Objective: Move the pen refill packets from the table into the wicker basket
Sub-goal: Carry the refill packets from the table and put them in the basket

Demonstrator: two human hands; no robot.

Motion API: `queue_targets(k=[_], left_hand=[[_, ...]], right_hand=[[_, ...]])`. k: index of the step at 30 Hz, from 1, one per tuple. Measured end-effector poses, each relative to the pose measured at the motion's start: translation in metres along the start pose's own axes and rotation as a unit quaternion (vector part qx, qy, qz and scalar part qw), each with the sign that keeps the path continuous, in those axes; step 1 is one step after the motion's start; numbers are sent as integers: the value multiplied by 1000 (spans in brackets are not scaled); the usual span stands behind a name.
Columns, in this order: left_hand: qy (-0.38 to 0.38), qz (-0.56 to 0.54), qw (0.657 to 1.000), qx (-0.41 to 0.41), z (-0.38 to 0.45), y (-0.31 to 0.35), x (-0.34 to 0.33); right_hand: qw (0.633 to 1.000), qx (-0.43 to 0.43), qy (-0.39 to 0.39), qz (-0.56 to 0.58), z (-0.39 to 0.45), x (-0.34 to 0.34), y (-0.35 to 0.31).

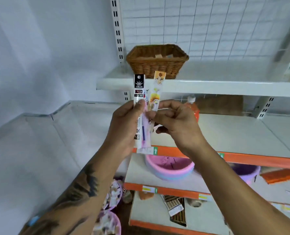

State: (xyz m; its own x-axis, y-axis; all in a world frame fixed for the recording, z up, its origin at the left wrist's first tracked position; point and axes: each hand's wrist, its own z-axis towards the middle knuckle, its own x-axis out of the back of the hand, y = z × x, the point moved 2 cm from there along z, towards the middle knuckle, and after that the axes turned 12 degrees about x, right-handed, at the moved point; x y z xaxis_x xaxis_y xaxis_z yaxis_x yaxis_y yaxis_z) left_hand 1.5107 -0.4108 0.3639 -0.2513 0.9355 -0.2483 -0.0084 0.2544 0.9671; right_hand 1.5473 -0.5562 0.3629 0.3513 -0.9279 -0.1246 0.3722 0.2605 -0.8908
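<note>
My left hand point(123, 126) grips a small bundle of long pen refill packets, held upright in front of me. The leftmost packet point(139, 89) is white with a black header; a pink-printed one point(145, 141) sticks out below my palm. My right hand point(176, 122) pinches the packet with orange and yellow pictures point(157, 89) at the right side of the bundle. The brown wicker basket point(157, 65) stands on the top white shelf point(208, 86), just above and behind the packet tops. A little of its inside shows, with something pale in it.
A white wire grid panel point(225, 22) backs the shelf unit. Lower shelves with orange edges point(259, 158) hold a pink bowl point(169, 168), a purple bowl point(246, 172), an orange bottle point(194, 107) and flat packs point(176, 207). A pale wall is on the left.
</note>
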Motion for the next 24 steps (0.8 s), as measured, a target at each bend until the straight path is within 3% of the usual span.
queue_targets(k=[11, 16, 21, 24], left_hand=[[10, 98, 994, -55, 64, 34, -2], [-58, 97, 992, -54, 82, 69, 1], [-86, 97, 989, -73, 101, 100, 3], [-100, 103, 988, -63, 106, 106, 5]], right_hand=[[997, 63, 0, -38, 79, 13, -12], [995, 97, 18, -32, 112, 5, -51], [985, 95, 84, -114, 198, 8, -89], [974, 45, 75, -209, 246, 11, -82]])
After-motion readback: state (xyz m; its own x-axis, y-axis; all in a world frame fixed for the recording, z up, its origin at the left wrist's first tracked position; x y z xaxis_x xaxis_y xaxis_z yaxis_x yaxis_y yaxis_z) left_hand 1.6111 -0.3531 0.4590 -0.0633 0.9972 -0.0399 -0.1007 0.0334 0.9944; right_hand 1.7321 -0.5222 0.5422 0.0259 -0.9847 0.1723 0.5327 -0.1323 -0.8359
